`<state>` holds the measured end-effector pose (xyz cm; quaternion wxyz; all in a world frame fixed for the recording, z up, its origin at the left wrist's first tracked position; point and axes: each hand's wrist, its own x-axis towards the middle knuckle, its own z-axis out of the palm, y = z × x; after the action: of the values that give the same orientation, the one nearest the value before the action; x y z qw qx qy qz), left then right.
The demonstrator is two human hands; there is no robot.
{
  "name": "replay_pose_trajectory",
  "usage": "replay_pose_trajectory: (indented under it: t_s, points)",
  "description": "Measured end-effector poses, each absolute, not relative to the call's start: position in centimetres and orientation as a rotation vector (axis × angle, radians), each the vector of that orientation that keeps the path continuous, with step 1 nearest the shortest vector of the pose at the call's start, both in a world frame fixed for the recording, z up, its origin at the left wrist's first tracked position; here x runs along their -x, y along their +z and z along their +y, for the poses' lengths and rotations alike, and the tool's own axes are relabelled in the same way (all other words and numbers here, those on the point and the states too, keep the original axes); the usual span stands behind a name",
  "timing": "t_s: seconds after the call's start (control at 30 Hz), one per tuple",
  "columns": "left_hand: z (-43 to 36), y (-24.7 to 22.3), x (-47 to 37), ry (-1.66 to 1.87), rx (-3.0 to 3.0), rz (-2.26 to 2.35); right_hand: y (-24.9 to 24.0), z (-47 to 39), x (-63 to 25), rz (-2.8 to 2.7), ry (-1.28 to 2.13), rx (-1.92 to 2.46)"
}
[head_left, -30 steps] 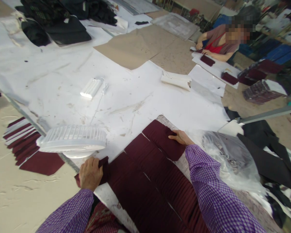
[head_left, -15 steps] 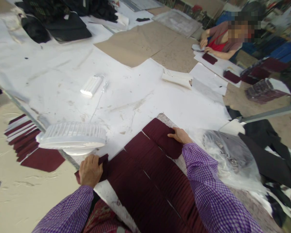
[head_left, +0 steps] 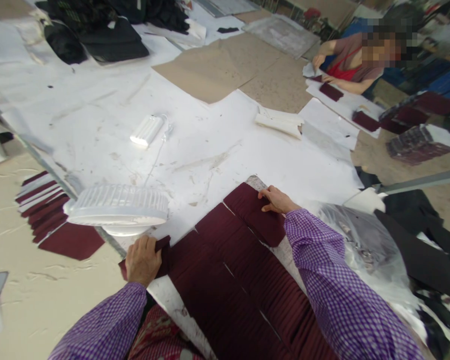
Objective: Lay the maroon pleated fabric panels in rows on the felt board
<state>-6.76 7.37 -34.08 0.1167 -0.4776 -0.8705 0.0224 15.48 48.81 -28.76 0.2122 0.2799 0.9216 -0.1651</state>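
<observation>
Rows of overlapping maroon fabric pieces (head_left: 225,270) lie on a mottled board (head_left: 183,310) in front of me. My left hand (head_left: 144,260) is wrapped round a small bunch of maroon fabric pieces (head_left: 164,257) at the left edge of the rows. Its fingers hide most of that bunch. At the far right end, my right hand (head_left: 278,200) has its fingers bent and closed at the edge of the top maroon fabric piece (head_left: 253,212). Both forearms wear purple checked sleeves.
A white fan (head_left: 118,207) stands by my left hand. Beyond it lies a white power bank (head_left: 147,131) with a cord. More maroon pieces (head_left: 73,240) fan out at left. Clear plastic (head_left: 363,250) is at right. Across the table sits a person (head_left: 347,65) handling maroon pieces.
The view has shifted slightly, so the table things appear a little further right. My right hand's fingers have moved slightly along the top maroon piece. My left hand keeps its grip.
</observation>
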Motion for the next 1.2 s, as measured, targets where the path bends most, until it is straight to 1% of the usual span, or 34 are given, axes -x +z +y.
replay_pose_trajectory:
  t_s: [0.2,0.4,0.67,0.83,1.2]
  points:
    - [7.3,-34.1,6.8,0.058,1.402,-2.569,-29.0,49.0,-15.4,2.521,-0.452,-0.733]
    - [7.3,-34.0,6.8,0.055,1.406,-2.583,-29.3,47.4,-17.6,2.526,-0.45,-0.96]
    - [7.4,-33.8,6.6,0.045,1.396,-2.603,-28.9,48.2,-16.3,2.56,-0.485,-0.82]
    - [7.4,-33.9,6.7,0.03,1.396,-2.622,-28.7,48.6,-15.7,2.544,-0.478,-0.82]
    - [7.3,-34.0,6.7,0.009,1.397,-2.682,-30.8,47.4,-18.5,2.551,-0.598,-1.16]
